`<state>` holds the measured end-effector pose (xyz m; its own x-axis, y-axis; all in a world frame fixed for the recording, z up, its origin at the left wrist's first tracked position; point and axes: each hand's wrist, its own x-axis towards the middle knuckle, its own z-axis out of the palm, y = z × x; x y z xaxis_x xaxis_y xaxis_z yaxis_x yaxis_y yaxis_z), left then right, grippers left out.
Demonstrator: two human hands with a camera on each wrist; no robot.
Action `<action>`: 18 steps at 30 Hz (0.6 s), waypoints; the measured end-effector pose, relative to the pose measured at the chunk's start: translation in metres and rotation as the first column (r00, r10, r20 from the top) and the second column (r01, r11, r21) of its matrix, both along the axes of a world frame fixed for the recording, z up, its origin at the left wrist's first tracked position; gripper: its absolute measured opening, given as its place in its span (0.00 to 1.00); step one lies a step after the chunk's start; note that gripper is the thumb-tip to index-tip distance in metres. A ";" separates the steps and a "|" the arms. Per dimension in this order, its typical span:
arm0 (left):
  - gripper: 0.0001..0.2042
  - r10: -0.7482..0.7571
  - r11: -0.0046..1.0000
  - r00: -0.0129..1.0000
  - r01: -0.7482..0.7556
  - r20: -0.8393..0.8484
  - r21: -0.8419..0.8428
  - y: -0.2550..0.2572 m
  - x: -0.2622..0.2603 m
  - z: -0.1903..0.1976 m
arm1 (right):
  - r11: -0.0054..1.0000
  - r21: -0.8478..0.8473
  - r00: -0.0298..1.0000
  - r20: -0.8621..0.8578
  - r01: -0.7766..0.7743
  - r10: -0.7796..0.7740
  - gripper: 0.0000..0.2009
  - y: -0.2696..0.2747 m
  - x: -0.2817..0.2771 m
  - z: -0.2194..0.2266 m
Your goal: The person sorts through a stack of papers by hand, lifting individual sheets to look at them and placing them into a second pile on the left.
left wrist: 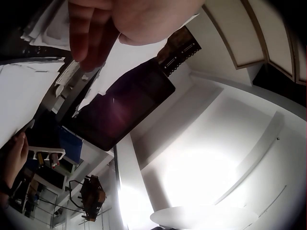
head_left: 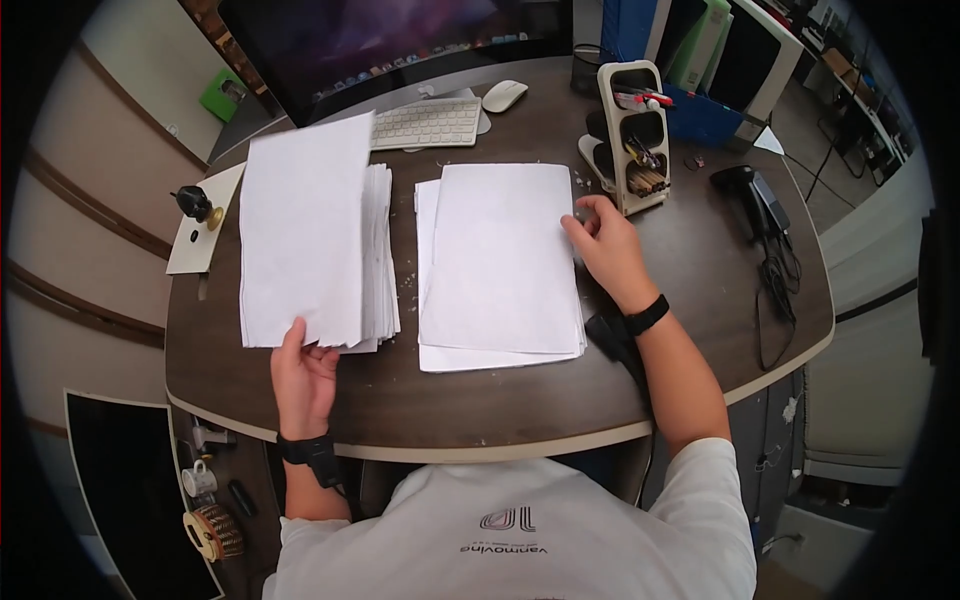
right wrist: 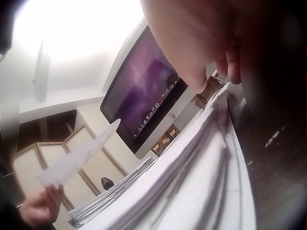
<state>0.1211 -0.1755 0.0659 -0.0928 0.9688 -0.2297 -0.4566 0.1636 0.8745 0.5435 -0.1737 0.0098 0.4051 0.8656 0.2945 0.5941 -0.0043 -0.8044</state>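
Observation:
My left hand [head_left: 304, 385] pinches a white paper sheet [head_left: 305, 230] by its near edge, thumb on top. The sheet is lifted over the left paper stack [head_left: 382, 260], whose uneven right edge shows beside it; the right wrist view has this sheet [right wrist: 79, 160] tilted up above the stack. To the right lies another stack of white paper [head_left: 500, 265], its top sheets slightly askew. My right hand [head_left: 612, 250] is at that stack's right edge, thumb and fingers loosely bent with nothing between them.
Behind the stacks are a keyboard [head_left: 425, 125], a mouse [head_left: 505, 95] and a monitor [head_left: 400, 50]. A pen organiser [head_left: 640, 140] stands beyond my right hand. A black device with a cable [head_left: 755, 200] lies at the right, and a small black figure [head_left: 195, 203] at the left.

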 end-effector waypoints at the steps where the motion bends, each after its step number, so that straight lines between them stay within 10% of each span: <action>1: 0.11 0.020 1.000 1.000 -0.020 -0.017 -0.009 0.003 -0.010 -0.001 | 0.999 -0.050 0.999 0.043 0.007 -0.005 0.21 0.000 -0.001 0.002; 14: 0.11 -0.004 0.979 1.000 0.000 -0.019 -0.204 0.017 -0.047 -0.051 | 0.987 -0.067 0.988 0.047 -0.144 0.148 0.28 -0.002 -0.007 -0.005; 18: 0.16 0.031 0.969 1.000 -0.029 0.005 -0.247 0.005 -0.051 -0.052 | 0.986 0.003 0.854 -0.499 -0.168 0.147 0.31 0.001 -0.007 -0.001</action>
